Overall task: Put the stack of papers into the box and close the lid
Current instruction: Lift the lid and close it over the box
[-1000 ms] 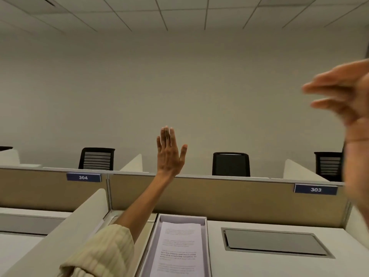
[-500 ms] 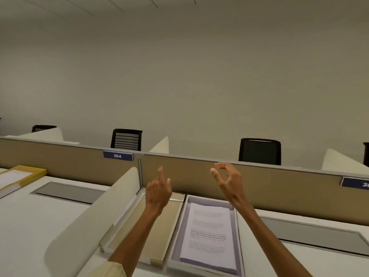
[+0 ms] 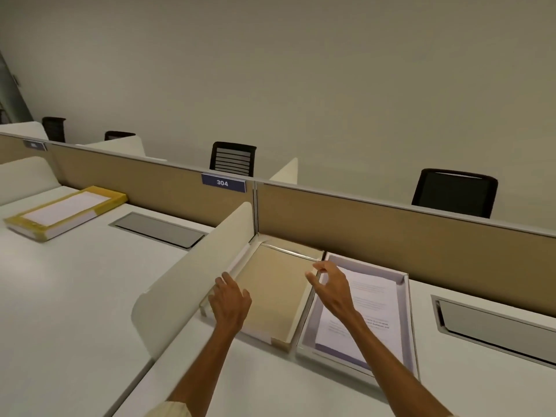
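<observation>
Plain beige wall [image 3: 301, 85] filled the upper half of the head view, with black office chairs [image 3: 233, 159] lined up behind a tan partition [image 3: 391, 233] carrying a blue "304" sign [image 3: 223, 183]. White tabletop [image 3: 75, 296] ran across the lower half, split by a cream divider panel [image 3: 192, 272]. Grey cable hatch [image 3: 159, 230] was set into the left bay, another at the right edge. Second box [image 3: 64, 210] with yellow edges sat far left, well apart from the work area.

Lid [image 3: 270, 293], tan inside, lay upside down just beside the divider, touching or nearly touching the open box [image 3: 403, 305] on its right. Box was white-grey walled and open on top. Stack of papers [image 3: 367, 314] lay flat inside the box, printed text on the top sheet, too small to read.

Left hand [image 3: 230, 305] hovered at the lid's left rim, fingers loosely spread, grip wide, holding nothing; contact with the rim could not be told. Right hand [image 3: 331, 288] reached across the box to the lid's right rim, thumb and fingers curled in a narrow pinch around that edge; whether it actually gripped the rim could not be told. Cream knit sleeve [image 3: 168, 409] showed at the bottom on the left arm.
</observation>
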A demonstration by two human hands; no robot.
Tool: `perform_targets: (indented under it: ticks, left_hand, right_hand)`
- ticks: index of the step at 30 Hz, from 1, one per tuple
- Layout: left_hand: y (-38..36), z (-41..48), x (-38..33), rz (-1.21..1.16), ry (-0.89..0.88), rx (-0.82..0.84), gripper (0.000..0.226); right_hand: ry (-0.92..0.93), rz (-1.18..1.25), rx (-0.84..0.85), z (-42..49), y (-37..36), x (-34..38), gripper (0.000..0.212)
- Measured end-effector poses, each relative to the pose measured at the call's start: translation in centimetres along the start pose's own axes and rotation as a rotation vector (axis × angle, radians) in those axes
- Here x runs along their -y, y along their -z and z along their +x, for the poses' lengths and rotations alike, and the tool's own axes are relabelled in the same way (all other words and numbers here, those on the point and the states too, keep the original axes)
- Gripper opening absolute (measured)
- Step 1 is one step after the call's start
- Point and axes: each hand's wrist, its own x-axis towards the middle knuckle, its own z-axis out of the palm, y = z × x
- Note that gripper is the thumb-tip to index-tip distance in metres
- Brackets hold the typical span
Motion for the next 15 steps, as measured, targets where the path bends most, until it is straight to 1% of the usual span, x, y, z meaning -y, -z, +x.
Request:
perform_targets:
  ticks: [3, 5, 7, 11, 13, 14, 15]
  left_hand:
    - [-1.8, -0.2, 2.0, -0.009, 0.097, 0.074, 0.071]
    - [-2.7, -0.4, 2.9, -0.077, 0.17, 0.122, 0.081]
    - [-3.6, -0.4, 3.6, -0.169, 0.238, 0.172, 0.085]
    - [-4.9, -0.4, 3.9, -0.293, 0.313, 0.306, 0.094]
    - [-5.3, -0.4, 3.5, -0.386, 0.387, 0.32, 0.09]
    - [-5.5, -0.2, 3.3, -0.45, 0.426, 0.334, 0.081]
    - [-5.5, -0.2, 3.2, -0.527, 0.461, 0.347, 0.066]
  right_hand:
    - [-0.027, -0.011, 0.085, -0.6, -2.4, -0.7, 0.041]
    - [-0.038, -0.02, 0.14, -1.1, -3.9, -1.2, 0.044]
    - [-0.045, -0.036, 0.195, -1.8, -5.2, -1.7, 0.048]
    - [-0.041, -0.074, 0.346, -3.4, -7.1, -2.5, 0.057]
    - [-0.028, -0.115, 0.415, -4.2, -7.7, -3.0, 0.058]
    - [-0.013, -0.14, 0.444, -4.5, -7.9, -3.2, 0.058]
    - [0.007, -0.165, 0.469, -4.9, -8.1, -3.4, 0.057]
